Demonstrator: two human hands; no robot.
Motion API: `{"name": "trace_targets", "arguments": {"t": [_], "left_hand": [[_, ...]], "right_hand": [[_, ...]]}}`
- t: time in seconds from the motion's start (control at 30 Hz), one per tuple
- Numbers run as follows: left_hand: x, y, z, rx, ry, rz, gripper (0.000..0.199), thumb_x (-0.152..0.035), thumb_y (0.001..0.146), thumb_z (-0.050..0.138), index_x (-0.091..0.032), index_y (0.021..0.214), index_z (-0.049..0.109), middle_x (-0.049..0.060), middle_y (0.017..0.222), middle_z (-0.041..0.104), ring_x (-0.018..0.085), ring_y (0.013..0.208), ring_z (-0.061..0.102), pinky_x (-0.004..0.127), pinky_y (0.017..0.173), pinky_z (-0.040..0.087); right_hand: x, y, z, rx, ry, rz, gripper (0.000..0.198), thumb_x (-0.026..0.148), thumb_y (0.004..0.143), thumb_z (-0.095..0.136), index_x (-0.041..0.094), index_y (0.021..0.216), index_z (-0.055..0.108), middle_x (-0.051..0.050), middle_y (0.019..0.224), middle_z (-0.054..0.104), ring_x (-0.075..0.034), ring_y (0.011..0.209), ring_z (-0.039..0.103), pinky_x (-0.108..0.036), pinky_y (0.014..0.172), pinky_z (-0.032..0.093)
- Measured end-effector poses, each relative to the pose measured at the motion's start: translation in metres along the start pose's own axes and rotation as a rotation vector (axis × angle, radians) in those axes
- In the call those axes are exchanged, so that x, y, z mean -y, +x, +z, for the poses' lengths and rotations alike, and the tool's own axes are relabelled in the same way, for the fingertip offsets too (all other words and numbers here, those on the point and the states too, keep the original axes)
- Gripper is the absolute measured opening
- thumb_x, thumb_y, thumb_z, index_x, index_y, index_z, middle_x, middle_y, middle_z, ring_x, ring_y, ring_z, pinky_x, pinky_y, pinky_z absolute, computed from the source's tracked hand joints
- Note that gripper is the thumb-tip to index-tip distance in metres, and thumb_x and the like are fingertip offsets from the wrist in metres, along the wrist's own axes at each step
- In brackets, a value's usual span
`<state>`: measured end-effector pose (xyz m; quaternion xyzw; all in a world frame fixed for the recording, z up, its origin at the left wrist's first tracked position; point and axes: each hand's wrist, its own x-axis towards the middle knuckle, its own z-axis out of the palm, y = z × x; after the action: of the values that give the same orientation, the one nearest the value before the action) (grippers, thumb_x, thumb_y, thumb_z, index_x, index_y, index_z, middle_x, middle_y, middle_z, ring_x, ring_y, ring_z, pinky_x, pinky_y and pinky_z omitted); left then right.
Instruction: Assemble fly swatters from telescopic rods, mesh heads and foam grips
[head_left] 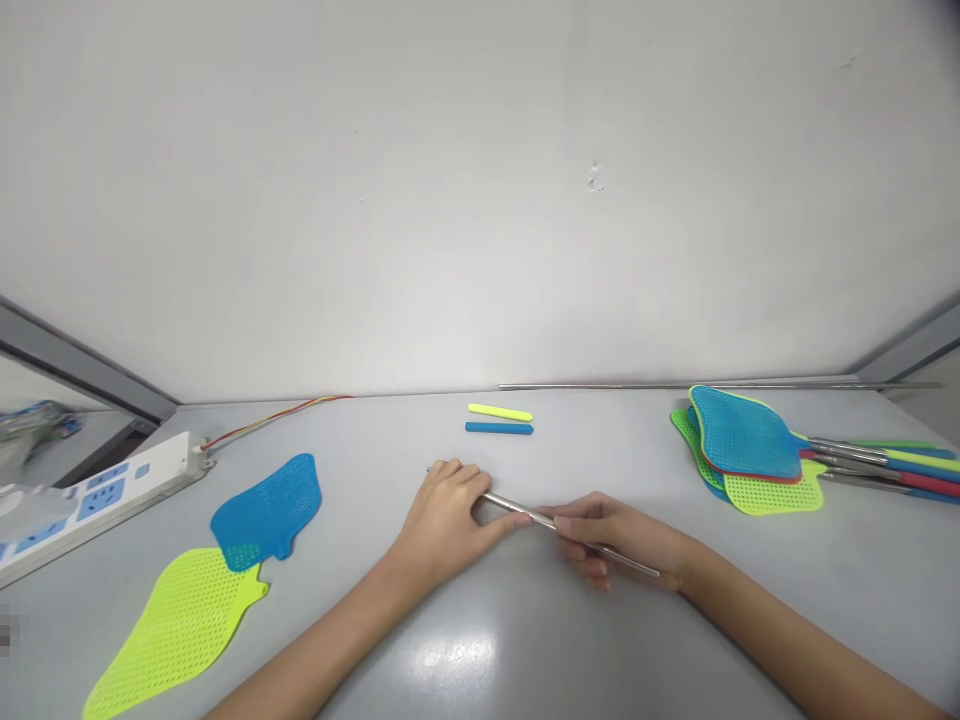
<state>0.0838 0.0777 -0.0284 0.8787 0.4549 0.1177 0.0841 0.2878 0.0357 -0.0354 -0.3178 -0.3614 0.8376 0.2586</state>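
Note:
A thin silver metal rod [517, 508] slants across the middle of the table, from upper left to lower right. My left hand [450, 510] lies over its upper-left part, fingers curled across it, with a small tip showing beyond the knuckles. Nearer its lower-right end, my right hand [619, 540] holds the rod between thumb and fingers. Left of my hands lie a blue fly swatter head [270, 508] and a yellow-green fly swatter head [180, 625], slightly overlapping. Behind the hands are a yellow handle sleeve [500, 412] and a blue handle sleeve [499, 428], side by side.
Several fly swatters [750, 435] with metal shafts and coloured handles are piled at the right. Along the wall lies a long thin metal rod [637, 386]. A white power strip [169, 465] with a red and yellow cable [277, 412] sits at the left edge.

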Motion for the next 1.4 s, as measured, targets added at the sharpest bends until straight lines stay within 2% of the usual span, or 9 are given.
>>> {"name": "trace_targets", "arguments": {"t": [0.17,0.4,0.67,0.97,1.27,1.4], "left_hand": [[0.012,0.002,0.001,0.054,0.000,-0.027,0.040,-0.048,0.070,0.044,-0.017,0.048,0.036,-0.002,0.049,0.044,0.012,0.054,0.038,0.027,0.057,0.027],[0.007,0.000,0.003,0.042,0.051,-0.008,0.039,-0.048,0.073,0.041,-0.017,0.049,0.038,-0.001,0.051,0.047,0.013,0.057,0.040,0.027,0.058,0.026],[0.005,-0.002,0.008,-0.014,0.065,-0.039,0.040,-0.051,0.072,0.040,-0.017,0.049,0.040,0.000,0.053,0.047,0.014,0.059,0.041,0.027,0.058,0.028],[0.002,-0.004,0.008,-0.023,0.075,-0.051,0.042,-0.055,0.071,0.037,-0.017,0.052,0.040,0.001,0.056,0.048,0.015,0.061,0.041,0.029,0.061,0.029],[-0.001,-0.005,0.008,-0.052,0.067,-0.078,0.048,-0.065,0.061,0.041,-0.018,0.051,0.039,0.002,0.054,0.047,0.017,0.063,0.042,0.031,0.062,0.029],[-0.001,-0.005,0.011,-0.062,0.060,-0.097,0.048,-0.064,0.061,0.041,-0.018,0.050,0.039,0.002,0.054,0.047,0.017,0.062,0.042,0.031,0.062,0.028]], "right_hand": [[0.001,-0.001,-0.004,0.057,0.030,0.008,0.037,0.025,0.075,0.051,0.015,0.111,0.050,0.001,0.064,0.037,-0.005,0.050,0.036,-0.021,0.048,0.031],[0.002,-0.003,-0.012,0.192,0.059,0.112,0.042,0.022,0.079,0.045,0.021,0.120,0.039,-0.003,0.075,0.047,-0.009,0.057,0.047,-0.024,0.055,0.035],[-0.001,-0.001,-0.013,0.153,0.121,0.096,0.039,0.020,0.079,0.044,0.018,0.117,0.043,-0.003,0.073,0.049,-0.008,0.056,0.047,-0.024,0.056,0.035],[-0.001,-0.001,-0.013,0.144,0.101,0.080,0.039,0.023,0.078,0.046,0.018,0.117,0.043,-0.003,0.072,0.048,-0.008,0.056,0.046,-0.024,0.057,0.034],[-0.002,-0.001,-0.012,0.157,0.095,0.073,0.038,0.022,0.079,0.044,0.016,0.117,0.043,-0.003,0.072,0.048,-0.008,0.057,0.046,-0.024,0.056,0.034],[-0.002,-0.001,-0.012,0.162,0.092,0.077,0.039,0.022,0.078,0.046,0.017,0.117,0.043,-0.003,0.073,0.048,-0.008,0.057,0.046,-0.023,0.056,0.034]]}}
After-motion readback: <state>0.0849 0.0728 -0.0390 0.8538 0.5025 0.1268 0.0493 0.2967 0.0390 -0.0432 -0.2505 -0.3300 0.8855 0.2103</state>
